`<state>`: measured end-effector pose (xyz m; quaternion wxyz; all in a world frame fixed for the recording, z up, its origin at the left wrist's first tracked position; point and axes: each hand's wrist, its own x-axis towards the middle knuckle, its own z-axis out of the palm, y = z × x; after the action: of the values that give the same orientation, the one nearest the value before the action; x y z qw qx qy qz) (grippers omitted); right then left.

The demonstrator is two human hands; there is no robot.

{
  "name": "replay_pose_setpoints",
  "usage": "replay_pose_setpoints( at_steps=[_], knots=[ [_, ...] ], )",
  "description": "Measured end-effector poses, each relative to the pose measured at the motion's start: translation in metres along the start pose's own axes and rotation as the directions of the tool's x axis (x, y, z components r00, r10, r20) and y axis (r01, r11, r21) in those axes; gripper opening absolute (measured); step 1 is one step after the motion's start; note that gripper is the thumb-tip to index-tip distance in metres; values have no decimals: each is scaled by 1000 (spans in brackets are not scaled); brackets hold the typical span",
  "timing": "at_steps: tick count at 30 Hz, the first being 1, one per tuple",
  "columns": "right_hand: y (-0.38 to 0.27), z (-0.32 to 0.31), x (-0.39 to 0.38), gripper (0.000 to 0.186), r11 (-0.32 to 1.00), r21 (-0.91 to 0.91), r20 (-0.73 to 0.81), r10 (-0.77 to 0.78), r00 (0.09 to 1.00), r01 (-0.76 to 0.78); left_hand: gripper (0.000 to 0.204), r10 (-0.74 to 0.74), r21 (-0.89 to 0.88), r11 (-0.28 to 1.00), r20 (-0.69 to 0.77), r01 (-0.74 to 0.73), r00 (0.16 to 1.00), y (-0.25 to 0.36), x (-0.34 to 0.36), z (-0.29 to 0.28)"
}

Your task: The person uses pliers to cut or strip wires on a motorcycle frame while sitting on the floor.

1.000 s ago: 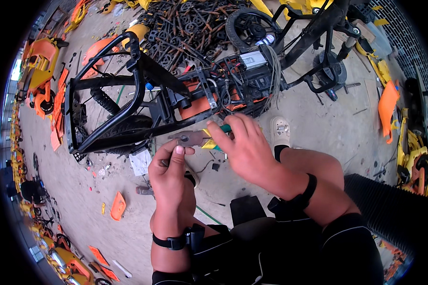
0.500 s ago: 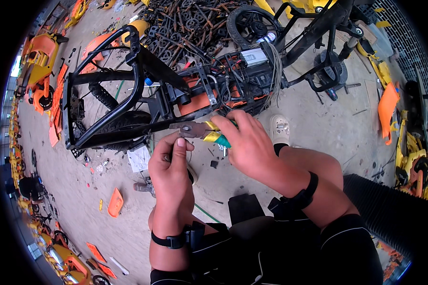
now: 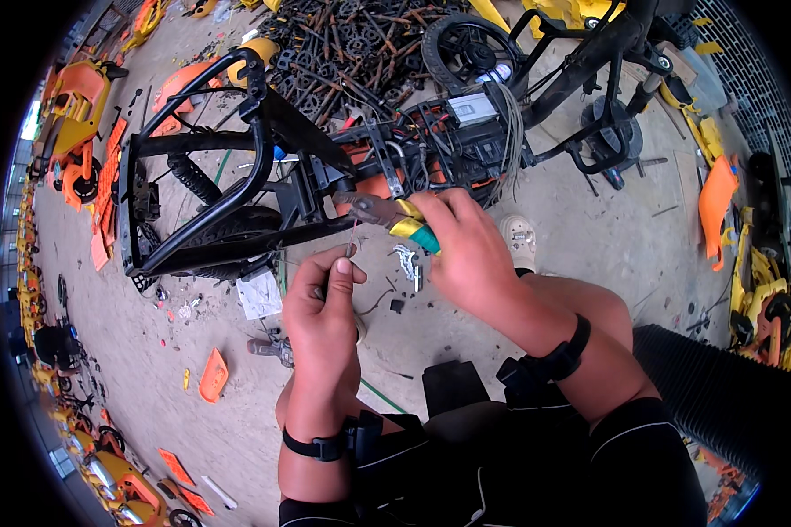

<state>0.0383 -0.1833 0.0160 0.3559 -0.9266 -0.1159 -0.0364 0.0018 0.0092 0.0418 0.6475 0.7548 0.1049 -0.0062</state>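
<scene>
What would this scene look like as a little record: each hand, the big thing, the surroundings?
Left hand: pinching a small piece, too small to identify
Right hand: gripping pliers with green-and-yellow handles
Big thing: black vehicle frame with grey cables
Surroundings: pile of dark metal parts beyond the frame; loose orange panel

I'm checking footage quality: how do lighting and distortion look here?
Head view: the grey wall curves at right and the corners go black; a bright patch at far left looks washed out; the pliers look fairly sharp; the small piece in the left hand is too small to identify.
</scene>
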Motion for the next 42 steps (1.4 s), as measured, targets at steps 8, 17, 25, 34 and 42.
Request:
replay_pose_setpoints(
  at_steps=[8,17,25,34,42],
  knots=[
    [5,-7,12,66,994,22,-79,110,991,-108,17,-72,-28,997,12,72,997,1,-2,-3],
    [25,-22,19,67,995,38,-124,91,988,-87,20,-102,-150,985,-69,91,992,-8,3,-11],
    [2,-11,5,71,995,81,101,-68,993,60,26,-236,-326,919,-6,221,972,-6,8,-13],
    [10,0,8,63,989,-1,112,-145,983,146,33,-320,-268,891,202,366,926,-8,20,-21],
    [17,0,15,64,984,56,131,-176,976,170,23,-320,-224,911,150,348,935,-8,32,-13]
  ],
)
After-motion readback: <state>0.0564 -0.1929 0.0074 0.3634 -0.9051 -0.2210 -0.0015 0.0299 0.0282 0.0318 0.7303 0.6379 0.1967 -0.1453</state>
